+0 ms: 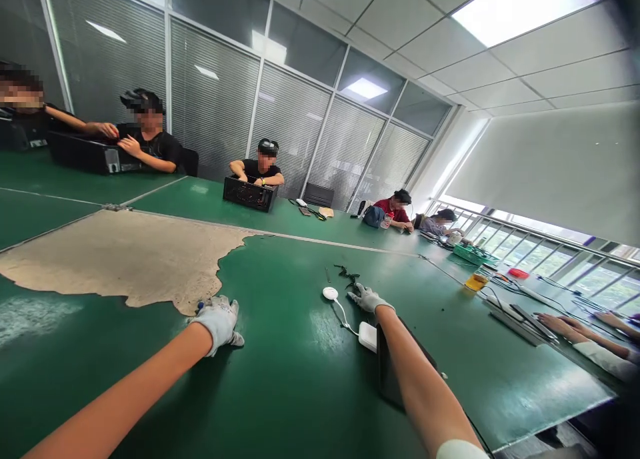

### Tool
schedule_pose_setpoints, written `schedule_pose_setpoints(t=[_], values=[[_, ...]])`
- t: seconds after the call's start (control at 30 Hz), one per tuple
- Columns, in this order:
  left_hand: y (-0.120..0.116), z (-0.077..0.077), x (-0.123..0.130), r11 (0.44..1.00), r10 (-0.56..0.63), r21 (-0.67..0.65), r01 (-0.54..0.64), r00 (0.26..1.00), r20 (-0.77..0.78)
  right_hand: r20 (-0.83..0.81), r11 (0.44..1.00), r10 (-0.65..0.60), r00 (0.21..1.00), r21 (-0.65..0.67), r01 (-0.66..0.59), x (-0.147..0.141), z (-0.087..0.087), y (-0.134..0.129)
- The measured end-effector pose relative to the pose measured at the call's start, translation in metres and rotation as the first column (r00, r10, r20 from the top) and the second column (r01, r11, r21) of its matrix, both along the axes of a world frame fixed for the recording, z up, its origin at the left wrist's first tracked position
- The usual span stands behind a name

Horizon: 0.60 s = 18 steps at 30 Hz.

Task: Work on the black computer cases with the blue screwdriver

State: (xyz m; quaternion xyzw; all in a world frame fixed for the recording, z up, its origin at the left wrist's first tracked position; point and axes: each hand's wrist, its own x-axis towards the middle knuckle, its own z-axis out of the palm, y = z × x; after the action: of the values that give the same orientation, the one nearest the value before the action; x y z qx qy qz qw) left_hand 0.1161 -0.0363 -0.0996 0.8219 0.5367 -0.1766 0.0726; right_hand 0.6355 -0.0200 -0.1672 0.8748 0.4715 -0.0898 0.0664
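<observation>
My left hand (219, 322), in a grey-white work glove, is at the ragged edge of the bare tan patch (125, 252) on the green table (280, 379). A small dark blue item (201, 305) shows at its fingers; the grip itself is hard to make out. My right hand (369, 299), gloved too, has its fingers spread at a small cluster of black pieces (347, 273). Near it lie a round white disc (330, 293) on a cable and a white square box (368, 337). A dark flat device (393, 372) lies partly under my right forearm.
Across the table, people work at black computer cases (250, 193). At the right are a cup of amber liquid (477, 280), a green basket (473, 255), cables, grey bars (515, 322) and another person's hands.
</observation>
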Motion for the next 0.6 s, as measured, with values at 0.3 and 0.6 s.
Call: schedule_pose_setpoints(t=[0.3,0.6], values=[[0.003,0.008,0.003,0.999,0.005,-0.034,-0.003,0.999,0.05,0.047,0.992,0.052,0.998,0.114,-0.057,0.023,-0.019,0.057],[0.01,0.012,0.005,0.997,0.069,-0.053,-0.063,0.99,0.125,0.008,0.978,-0.059,0.998,0.199,0.056,0.047,-0.002,0.093]])
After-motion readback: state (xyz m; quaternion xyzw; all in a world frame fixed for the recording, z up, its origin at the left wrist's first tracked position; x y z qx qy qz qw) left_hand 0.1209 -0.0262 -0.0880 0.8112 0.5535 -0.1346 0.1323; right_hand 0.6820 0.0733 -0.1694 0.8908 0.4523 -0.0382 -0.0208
